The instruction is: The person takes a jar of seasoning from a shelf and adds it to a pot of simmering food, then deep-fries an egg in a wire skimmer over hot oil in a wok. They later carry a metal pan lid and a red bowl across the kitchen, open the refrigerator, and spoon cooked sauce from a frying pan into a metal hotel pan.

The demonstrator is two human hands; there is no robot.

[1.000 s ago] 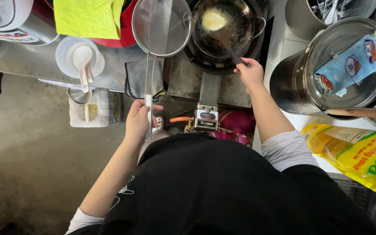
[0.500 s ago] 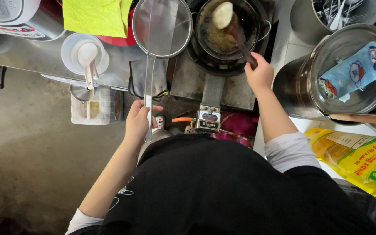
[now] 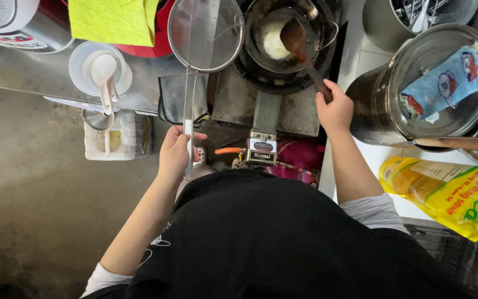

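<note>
Grips [image 3: 177, 150] [image 3: 336, 108] clenched: strainer [image 3: 206, 33], spatula [image 3: 300, 44]

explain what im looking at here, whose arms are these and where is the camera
The camera sits on a person's head and looks straight down, so you see their own dark top and both arms from above. There is no machine, only bare hands at a cooking spot. The left hand grips the long handle of a round mesh strainer, held beside the stove. The right hand holds a wooden spatula whose blade reaches into a dark wok with a pale lump of food in it. To the right stands a big steel pot with a lid, and a yellow bag lies nearer. To the left are a white bowl with a spoon in it and a yellow cloth.
</note>
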